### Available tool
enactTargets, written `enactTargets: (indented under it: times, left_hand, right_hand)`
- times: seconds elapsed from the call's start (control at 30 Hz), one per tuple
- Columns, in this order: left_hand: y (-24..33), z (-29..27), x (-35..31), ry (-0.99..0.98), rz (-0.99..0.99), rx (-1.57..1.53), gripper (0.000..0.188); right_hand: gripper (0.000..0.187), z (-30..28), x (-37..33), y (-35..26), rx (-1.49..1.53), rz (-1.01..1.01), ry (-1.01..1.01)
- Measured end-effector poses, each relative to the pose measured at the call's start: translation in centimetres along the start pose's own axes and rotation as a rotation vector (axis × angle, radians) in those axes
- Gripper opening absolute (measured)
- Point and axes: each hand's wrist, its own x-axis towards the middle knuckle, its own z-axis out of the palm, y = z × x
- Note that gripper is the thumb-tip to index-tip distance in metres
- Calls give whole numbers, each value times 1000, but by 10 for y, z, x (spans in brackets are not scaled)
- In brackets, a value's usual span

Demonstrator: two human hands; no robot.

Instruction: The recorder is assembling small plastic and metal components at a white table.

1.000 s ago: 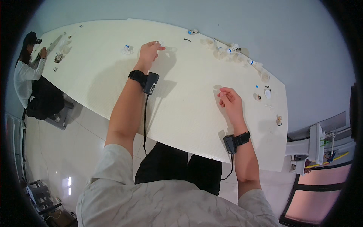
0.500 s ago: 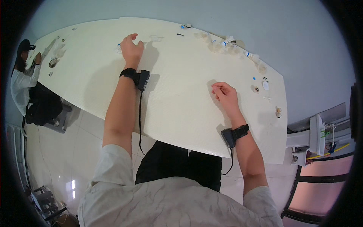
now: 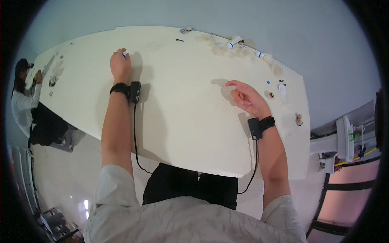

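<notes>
In the head view, the left hand (image 3: 120, 67) curls over a small blue-and-white object (image 3: 124, 56), mostly hidden between fingers and thumb; whether they pinch it cannot be told. Well to its right, the right hand (image 3: 246, 98) has its index finger out, the others loosely bent. Shuttlecocks (image 3: 265, 56) lie beyond the right hand on the table (image 3: 182, 117).

From my remote seat I see a pale blue-grey wall (image 3: 332, 60) behind the long white table (image 3: 182, 133); a glossy tiled floor (image 3: 67, 174) spreads below, catching a bright reflection (image 3: 86, 205) (lower left, near a grey stool-like piece (image 3: 54, 220)); at right, I make out black-framed pinkish panels (image 3: 352, 172) and a white fixture (image 3: 345, 139).
</notes>
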Motion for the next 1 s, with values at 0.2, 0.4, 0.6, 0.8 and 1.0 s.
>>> enactTargets:
  times: [0.2,0.4,0.6,0.8,1.0]
  left_hand:
    - [77,-28,-22,6,241,-544,41]
    - [157,-50,-87,-576,270,-833,53]
    - [159,-38,-107,-918,307,-998,53]
    - [169,-61,-112,-1022,329,-902,62]
    - [199,-84,-144,-1038,583,-864,77]
  right_hand:
    - [33,11,3,-13,-174,76,-22]
    - [37,9,5,-15,-102,78,-85]
    - [37,8,7,-13,-54,121,-77]
    - [36,13,7,-14,-55,112,-101]
    - [41,6,10,-6,-124,68,-68]
